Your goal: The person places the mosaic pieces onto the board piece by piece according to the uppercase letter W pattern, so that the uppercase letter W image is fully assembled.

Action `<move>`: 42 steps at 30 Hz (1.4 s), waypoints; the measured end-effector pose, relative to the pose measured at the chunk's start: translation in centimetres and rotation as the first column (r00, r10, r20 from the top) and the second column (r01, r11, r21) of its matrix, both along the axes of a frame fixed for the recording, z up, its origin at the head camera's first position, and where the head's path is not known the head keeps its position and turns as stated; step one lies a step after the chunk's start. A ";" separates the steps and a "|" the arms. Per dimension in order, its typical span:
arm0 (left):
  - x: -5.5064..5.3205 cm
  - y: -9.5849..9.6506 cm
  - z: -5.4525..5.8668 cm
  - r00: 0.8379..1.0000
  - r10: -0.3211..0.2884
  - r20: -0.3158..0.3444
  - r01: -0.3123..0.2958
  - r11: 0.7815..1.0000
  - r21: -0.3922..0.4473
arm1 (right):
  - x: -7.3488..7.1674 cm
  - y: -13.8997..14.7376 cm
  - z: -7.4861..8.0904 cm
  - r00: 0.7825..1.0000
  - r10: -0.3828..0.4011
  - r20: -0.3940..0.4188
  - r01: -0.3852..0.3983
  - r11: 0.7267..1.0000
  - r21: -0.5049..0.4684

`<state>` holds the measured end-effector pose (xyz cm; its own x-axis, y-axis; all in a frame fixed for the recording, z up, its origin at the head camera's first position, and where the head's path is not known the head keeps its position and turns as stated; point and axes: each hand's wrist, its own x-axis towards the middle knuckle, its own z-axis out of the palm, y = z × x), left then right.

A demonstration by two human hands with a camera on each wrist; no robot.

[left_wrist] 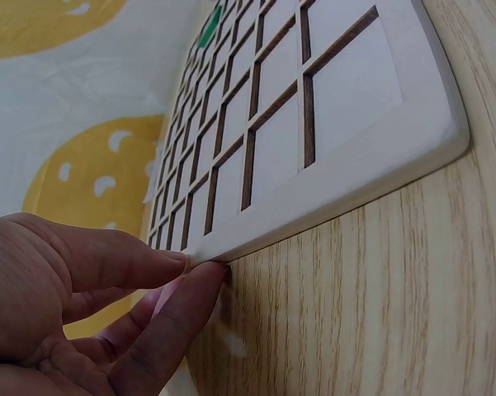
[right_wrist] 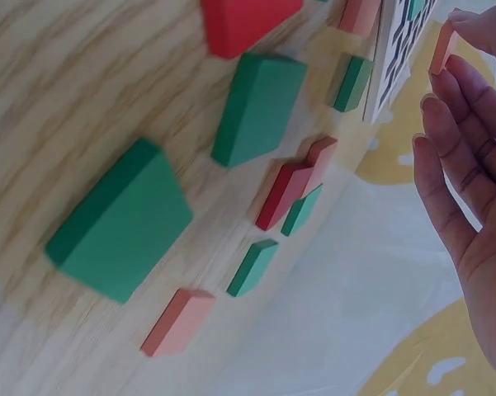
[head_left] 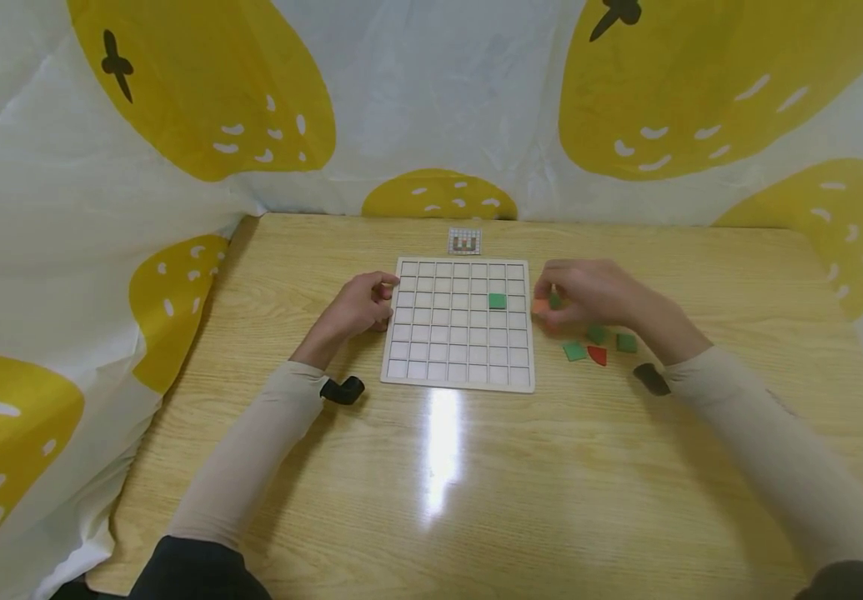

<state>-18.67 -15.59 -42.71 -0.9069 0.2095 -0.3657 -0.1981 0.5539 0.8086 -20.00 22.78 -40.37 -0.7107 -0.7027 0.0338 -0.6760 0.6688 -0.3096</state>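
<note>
A white grid board [head_left: 457, 387] lies on the table with one green square tile [head_left: 497, 301] in a cell toward its right side. At the board's left edge, my left hand [head_left: 356, 304] pinches the rim between thumb and finger, as the left wrist view shows. Just off the right edge is my right hand [head_left: 589, 292]. Its thumb and fingertip pinch a small salmon-orange tile [right_wrist: 443, 48], held above the tabletop. Loose tiles lie below and around this hand, among them a green square [head_left: 574, 351] and a red rounded piece [head_left: 597, 356].
A small pattern card [head_left: 464, 241] lies behind the board. Another green square [head_left: 627, 342] and a pink tile [right_wrist: 177, 322] lie among the loose pieces on the wooden table [head_left: 371, 500]. A patterned cloth [head_left: 431, 92] hangs along the table's back and left sides.
</note>
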 end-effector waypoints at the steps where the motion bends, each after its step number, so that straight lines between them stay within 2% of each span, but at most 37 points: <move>1: 0.0 0.0 0.0 1.000 -0.001 0.000 0.001 1.000 -0.001 | 0.0 -0.1 0.0 1.000 0.002 0.001 -0.002 1.000 0.000; 8: 0.1 -0.1 0.0 1.000 0.004 0.010 -0.004 0.999 0.038 | -0.1 -1.1 0.0 1.000 0.000 0.016 0.000 1.000 0.006; 17: 0.0 0.0 0.0 1.000 -0.002 0.003 0.002 1.000 0.023 | -0.3 -2.2 -0.3 0.998 0.063 0.005 -0.063 0.998 0.013; 31: 0.1 -0.1 0.0 1.000 -0.002 0.002 0.001 1.000 0.030 | -0.6 -3.9 -0.9 0.994 0.108 -0.001 -0.108 0.994 -0.002; 35: 0.1 -0.1 0.0 1.000 -0.003 0.009 0.002 1.000 0.024 | -0.7 -4.3 -1.2 0.994 0.106 -0.003 -0.106 0.994 -0.013; 42: 0.1 0.0 0.0 1.000 -0.004 0.012 0.003 1.000 0.025 | -0.8 -4.9 -1.6 0.995 0.100 0.022 -0.100 0.995 0.023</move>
<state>-18.58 -15.63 -42.73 -0.9015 0.2218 -0.3716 -0.2063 0.5346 0.8196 -20.81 17.89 -41.93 -0.6372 -0.7707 0.0019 -0.7334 0.6056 -0.3090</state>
